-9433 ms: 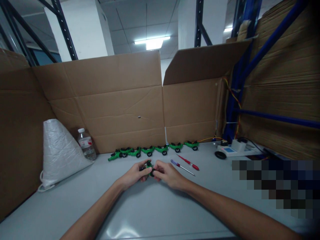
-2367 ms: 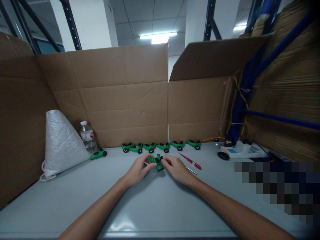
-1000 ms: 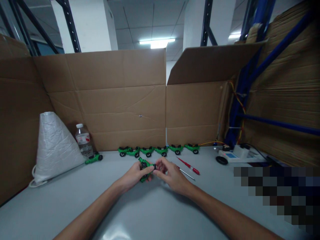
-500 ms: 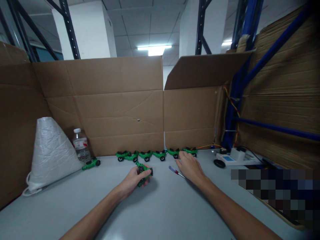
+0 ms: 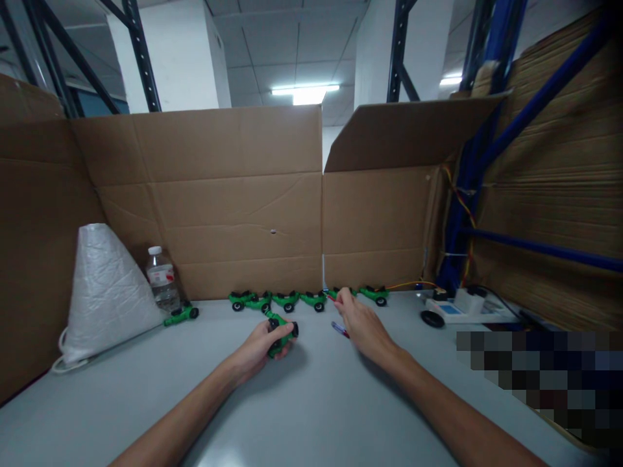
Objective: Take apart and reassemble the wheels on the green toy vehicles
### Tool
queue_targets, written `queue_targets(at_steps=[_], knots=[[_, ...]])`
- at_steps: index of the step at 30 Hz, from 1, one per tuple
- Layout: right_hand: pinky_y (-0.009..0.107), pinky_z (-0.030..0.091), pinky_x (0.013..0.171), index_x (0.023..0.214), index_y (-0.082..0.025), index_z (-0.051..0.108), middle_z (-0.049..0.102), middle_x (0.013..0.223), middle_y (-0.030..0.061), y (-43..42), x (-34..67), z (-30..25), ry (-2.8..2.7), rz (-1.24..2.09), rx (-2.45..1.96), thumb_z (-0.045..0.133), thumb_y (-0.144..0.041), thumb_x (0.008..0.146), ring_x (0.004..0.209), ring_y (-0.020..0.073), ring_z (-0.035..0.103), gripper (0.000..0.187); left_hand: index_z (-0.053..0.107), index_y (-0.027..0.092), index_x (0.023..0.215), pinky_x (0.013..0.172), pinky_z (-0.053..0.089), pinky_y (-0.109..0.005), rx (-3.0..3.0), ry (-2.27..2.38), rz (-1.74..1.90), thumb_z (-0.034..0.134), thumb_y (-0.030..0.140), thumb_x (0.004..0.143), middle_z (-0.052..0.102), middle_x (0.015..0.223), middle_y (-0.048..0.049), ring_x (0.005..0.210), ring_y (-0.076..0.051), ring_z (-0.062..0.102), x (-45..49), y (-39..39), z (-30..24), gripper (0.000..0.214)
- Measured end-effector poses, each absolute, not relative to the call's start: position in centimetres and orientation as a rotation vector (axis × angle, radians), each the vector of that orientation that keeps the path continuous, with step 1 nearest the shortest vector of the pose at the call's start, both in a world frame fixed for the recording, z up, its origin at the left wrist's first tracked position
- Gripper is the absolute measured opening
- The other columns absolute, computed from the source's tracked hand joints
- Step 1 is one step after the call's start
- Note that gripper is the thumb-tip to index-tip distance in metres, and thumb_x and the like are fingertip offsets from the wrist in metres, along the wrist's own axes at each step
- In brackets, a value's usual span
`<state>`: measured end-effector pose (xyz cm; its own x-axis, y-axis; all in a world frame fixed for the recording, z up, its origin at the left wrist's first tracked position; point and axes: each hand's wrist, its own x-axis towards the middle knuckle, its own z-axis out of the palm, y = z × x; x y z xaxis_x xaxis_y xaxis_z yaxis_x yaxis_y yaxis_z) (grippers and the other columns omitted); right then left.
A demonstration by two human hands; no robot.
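Note:
My left hand (image 5: 265,344) is closed around a green toy car (image 5: 276,334) with black wheels, held just above the table. My right hand (image 5: 360,324) is pinched at the row of cars, with a thin reddish stick-like thing (image 5: 331,298) at its fingertips; its kind is unclear. Under that hand lies a slim tool with a purple handle (image 5: 339,329), its other end hidden. Several green toy cars (image 5: 285,301) stand in a row by the cardboard. One of them (image 5: 348,293) is partly covered by my right fingers.
A silvery bag (image 5: 107,298), a water bottle (image 5: 162,280) and another green car (image 5: 182,315) are on the left. At the right stand a power strip (image 5: 467,311) with cables and a black round thing (image 5: 432,319). Cardboard walls (image 5: 219,220) close off the table's back.
My right hand has lifted and turned from the cars, and a thin reddish thing now shows at its fingertips. My left hand still holds its toy car. The view has shifted slightly.

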<state>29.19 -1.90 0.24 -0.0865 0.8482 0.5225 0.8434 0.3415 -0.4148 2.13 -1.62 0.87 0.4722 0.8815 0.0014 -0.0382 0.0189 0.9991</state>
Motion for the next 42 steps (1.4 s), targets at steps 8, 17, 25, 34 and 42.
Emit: queue_targets(at_steps=[8, 17, 25, 34, 42], knots=[[0.032, 0.047, 0.083, 0.111, -0.025, 0.06, 0.067, 0.107, 0.0076, -5.2, 25.4, 1.4, -2.183, 0.002, -1.066, 0.036, -0.035, 0.112, 0.098, 0.0231, 0.064, 0.026, 0.067, 0.012, 0.089, 0.053, 0.034, -0.024, 1.236, 0.787, 0.872, 0.077, 0.054, 0.087, 0.062, 0.075, -0.0032, 0.06, -0.011, 0.054, 2.1, -2.2, 1.9, 0.043], [0.031, 0.046, 0.08, 0.107, -0.023, 0.064, 0.067, 0.102, 0.0074, -5.2, 25.6, 1.6, -2.265, -0.145, -1.068, 0.041, -0.034, 0.112, 0.094, 0.022, 0.062, 0.026, 0.067, 0.012, 0.093, 0.053, 0.032, -0.023, 1.167, 0.728, 0.821, 0.075, 0.048, 0.089, 0.065, 0.086, -0.0053, 0.062, -0.01, 0.055, 1.8, -1.9, 1.5, 0.037], [0.032, 0.042, 0.076, 0.103, -0.02, 0.063, 0.066, 0.092, 0.0056, -5.1, 24.8, 1.0, -2.3, -0.361, -0.971, 0.045, -0.029, 0.111, 0.087, 0.0206, 0.06, 0.022, 0.065, 0.01, 0.085, 0.047, 0.024, -0.023, 1.16, 0.703, 0.755, 0.07, 0.054, 0.091, 0.059, 0.076, -0.0039, 0.053, -0.007, 0.045, 1.8, -2.0, 1.5, 0.045], [0.03, 0.039, 0.07, 0.1, -0.021, 0.06, 0.066, 0.094, 0.0042, -6.8, 24.0, 1.8, -2.248, -0.24, -1.008, 0.045, -0.035, 0.111, 0.087, 0.019, 0.06, 0.023, 0.057, 0.014, 0.083, 0.046, 0.019, -0.021, 1.236, 0.758, 0.761, 0.069, 0.061, 0.091, 0.054, 0.067, 0.0009, 0.05, -0.006, 0.04, 2.1, -2.4, 1.6, 0.049], [0.029, 0.029, 0.064, 0.093, -0.021, 0.062, 0.062, 0.088, 0.001, -6.6, 23.9, 1.2, -2.243, -0.147, -0.975, 0.046, -0.035, 0.111, 0.077, 0.0148, 0.057, 0.028, 0.057, 0.014, 0.088, 0.048, 0.018, -0.02, 1.227, 0.676, 0.621, 0.065, 0.06, 0.095, 0.046, 0.063, 0.0042, 0.052, -0.006, 0.034, 1.7, -2.7, 1.9, 0.047]])
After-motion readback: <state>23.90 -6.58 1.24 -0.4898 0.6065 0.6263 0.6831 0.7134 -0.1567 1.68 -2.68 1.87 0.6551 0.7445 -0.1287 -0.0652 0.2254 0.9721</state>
